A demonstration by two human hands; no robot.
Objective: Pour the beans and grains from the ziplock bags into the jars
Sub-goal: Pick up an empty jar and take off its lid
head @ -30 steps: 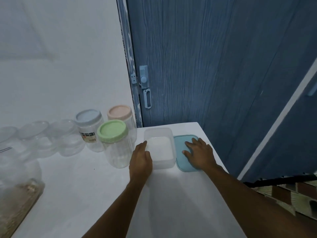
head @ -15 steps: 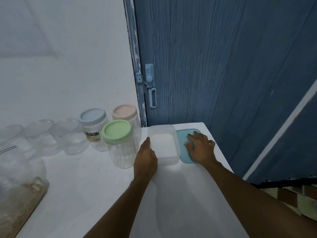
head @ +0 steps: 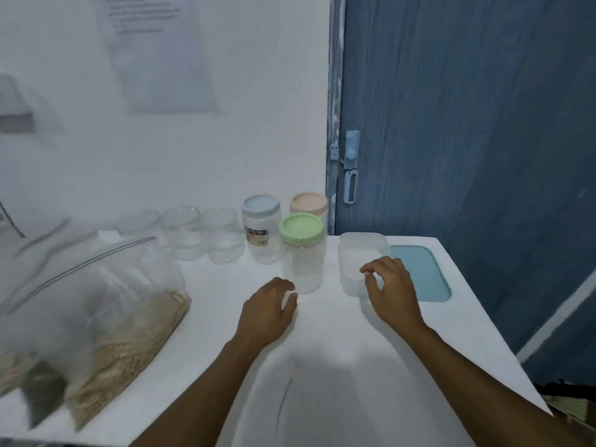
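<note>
Head view, left hand: the left hand [head: 269,309] hovered low over the surface [head: 338,356], just short of the foot of the green-lidded jar [head: 303,253]. Its fingers [head: 283,285] were loosely curled and held nothing.
Right hand: the right hand [head: 392,291] hung over the near corner of the open clear container [head: 362,241], fingers [head: 371,269] slackly bent with nothing in them. Whether they brushed the rim I could not tell.
Ziplock bags: the ziplock bags [head: 106,311] slumped at the left of the surface, well apart from both hands, with pale grain and something darker inside.
Jars: the blue-lidded jar [head: 262,230] and pink-lidded jar [head: 308,204] stood behind the green one, all with lids on. The clear jars [head: 222,240] ran leftward along the wall.
Teal lid: the teal lid [head: 419,272] lay flat just beside the container, on its right.
Stage: to my eye, no pouring had begun.
Risk, tipping: the green-lidded jar looked empty and light, so a careless nudge from the left hand might topple it.
Risk, spilling: the bags looked floppy and wide-mouthed, and tipped at a narrow jar neck they could scatter grain across the surface.
Risk, knocking: a sweeping right arm could shove the container into the lid.
</note>
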